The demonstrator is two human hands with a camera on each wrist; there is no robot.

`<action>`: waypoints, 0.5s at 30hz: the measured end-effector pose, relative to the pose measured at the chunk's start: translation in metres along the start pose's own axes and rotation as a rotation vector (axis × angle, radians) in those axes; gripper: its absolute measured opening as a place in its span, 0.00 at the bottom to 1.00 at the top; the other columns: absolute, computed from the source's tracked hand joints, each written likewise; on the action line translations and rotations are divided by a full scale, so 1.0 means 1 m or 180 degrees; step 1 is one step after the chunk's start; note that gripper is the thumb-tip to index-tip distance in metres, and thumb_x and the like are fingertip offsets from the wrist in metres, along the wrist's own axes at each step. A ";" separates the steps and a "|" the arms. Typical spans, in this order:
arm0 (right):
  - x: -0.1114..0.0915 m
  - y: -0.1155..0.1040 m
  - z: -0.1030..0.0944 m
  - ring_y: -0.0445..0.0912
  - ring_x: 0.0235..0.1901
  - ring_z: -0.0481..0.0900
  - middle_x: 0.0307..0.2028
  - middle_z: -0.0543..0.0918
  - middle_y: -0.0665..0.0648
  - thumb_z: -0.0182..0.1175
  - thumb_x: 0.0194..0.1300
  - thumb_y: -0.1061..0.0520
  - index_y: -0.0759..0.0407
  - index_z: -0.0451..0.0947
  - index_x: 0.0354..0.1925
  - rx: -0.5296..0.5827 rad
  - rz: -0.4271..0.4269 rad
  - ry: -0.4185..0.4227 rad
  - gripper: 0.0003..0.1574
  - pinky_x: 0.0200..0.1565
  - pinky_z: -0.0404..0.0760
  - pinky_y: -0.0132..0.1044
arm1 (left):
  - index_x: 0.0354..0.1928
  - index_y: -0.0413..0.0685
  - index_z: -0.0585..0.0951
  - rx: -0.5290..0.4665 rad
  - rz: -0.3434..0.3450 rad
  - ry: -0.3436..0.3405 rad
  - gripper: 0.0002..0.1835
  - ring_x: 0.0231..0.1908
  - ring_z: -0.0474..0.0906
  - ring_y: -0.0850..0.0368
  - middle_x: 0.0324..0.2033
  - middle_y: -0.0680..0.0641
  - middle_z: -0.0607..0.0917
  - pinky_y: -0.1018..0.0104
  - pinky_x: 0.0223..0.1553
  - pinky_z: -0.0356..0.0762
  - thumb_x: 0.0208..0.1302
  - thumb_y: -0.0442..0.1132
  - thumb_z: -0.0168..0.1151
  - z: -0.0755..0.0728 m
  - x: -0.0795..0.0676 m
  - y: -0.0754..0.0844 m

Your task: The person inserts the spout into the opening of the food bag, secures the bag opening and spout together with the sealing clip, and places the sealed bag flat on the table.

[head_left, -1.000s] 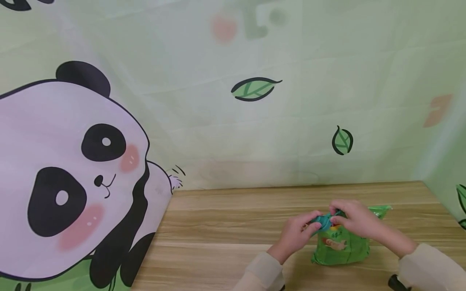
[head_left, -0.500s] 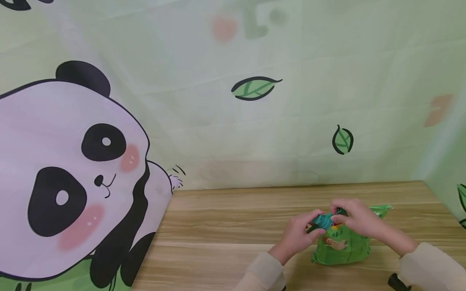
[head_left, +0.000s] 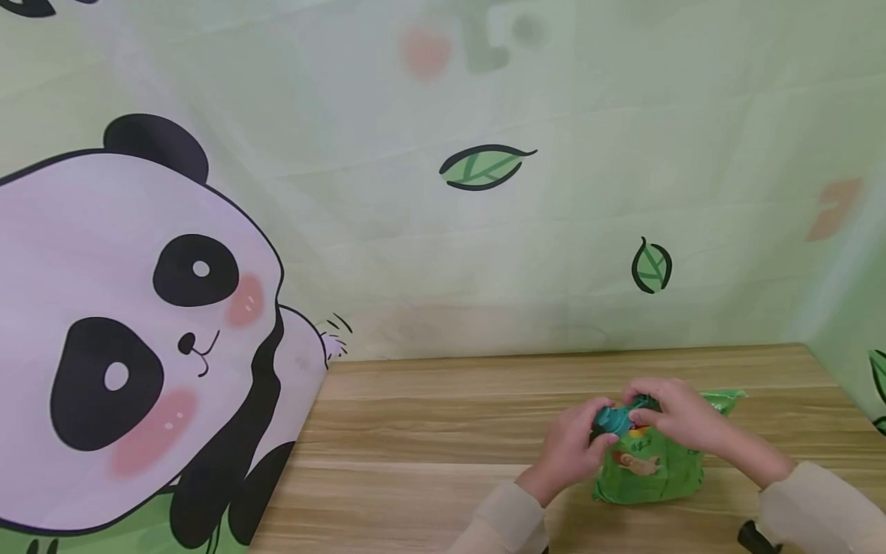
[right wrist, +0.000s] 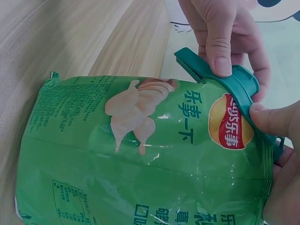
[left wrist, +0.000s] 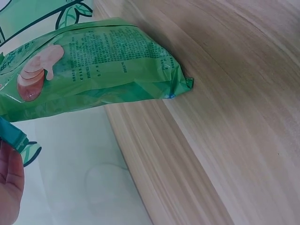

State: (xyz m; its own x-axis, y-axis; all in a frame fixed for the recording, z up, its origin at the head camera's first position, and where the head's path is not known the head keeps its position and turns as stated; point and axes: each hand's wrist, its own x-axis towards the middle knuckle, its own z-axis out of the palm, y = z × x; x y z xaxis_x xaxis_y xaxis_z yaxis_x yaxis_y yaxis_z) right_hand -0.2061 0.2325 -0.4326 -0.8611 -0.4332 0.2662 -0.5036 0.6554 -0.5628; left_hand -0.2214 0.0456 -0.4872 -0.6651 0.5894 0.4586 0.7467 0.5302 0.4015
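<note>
A green Lay's chip bag (head_left: pixel 664 473) stands at the right of the table, a teal bag clip (head_left: pixel 614 421) across its top edge. My left hand (head_left: pixel 569 448) pinches the clip near its left end; in the right wrist view the left thumb (right wrist: pixel 222 64) lies on its strip beside a short round spout. My right hand (head_left: pixel 681 415) grips the clip's other end together with the bag's top corner, its thumb (right wrist: pixel 269 119) against the strip. Only the clip's end (left wrist: pixel 13 135) and part of the left hand show in the left wrist view.
The wooden table (head_left: pixel 415 431) runs back to a pale green cloth backdrop (head_left: pixel 388 254) with leaves and a large panda (head_left: pixel 138 308) on the left. Close to the right sleeve (head_left: pixel 820 504) is a small black object (head_left: pixel 756 537) at the front edge.
My left hand has shifted slightly, its thumb moving a little lower and to the right along the clip. The right hand and the bag have stayed almost in place.
</note>
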 end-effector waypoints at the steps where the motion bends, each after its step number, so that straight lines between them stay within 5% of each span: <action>1: 0.000 0.000 0.000 0.31 0.25 0.70 0.26 0.77 0.44 0.62 0.50 0.64 0.49 0.73 0.30 -0.0001 -0.0013 0.0006 0.11 0.27 0.71 0.28 | 0.49 0.50 0.70 0.0046 0.0021 0.0022 0.17 0.33 0.73 0.69 0.37 0.53 0.81 0.86 0.35 0.65 0.58 0.43 0.58 0.000 0.000 0.000; 15: -0.001 -0.004 -0.002 0.30 0.25 0.69 0.27 0.78 0.45 0.63 0.49 0.64 0.50 0.74 0.29 0.0039 -0.0184 0.0134 0.11 0.26 0.70 0.27 | 0.48 0.49 0.70 0.0099 0.0064 0.0002 0.17 0.32 0.72 0.69 0.36 0.53 0.80 0.86 0.33 0.65 0.57 0.43 0.58 -0.001 0.000 0.001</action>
State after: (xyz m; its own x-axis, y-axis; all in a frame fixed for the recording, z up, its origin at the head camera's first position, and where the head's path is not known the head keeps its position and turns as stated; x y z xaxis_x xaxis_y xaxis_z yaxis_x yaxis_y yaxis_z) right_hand -0.2037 0.2315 -0.4289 -0.8328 -0.4436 0.3311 -0.5521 0.6222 -0.5550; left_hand -0.2211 0.0454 -0.4857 -0.6499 0.5997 0.4669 0.7594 0.5370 0.3674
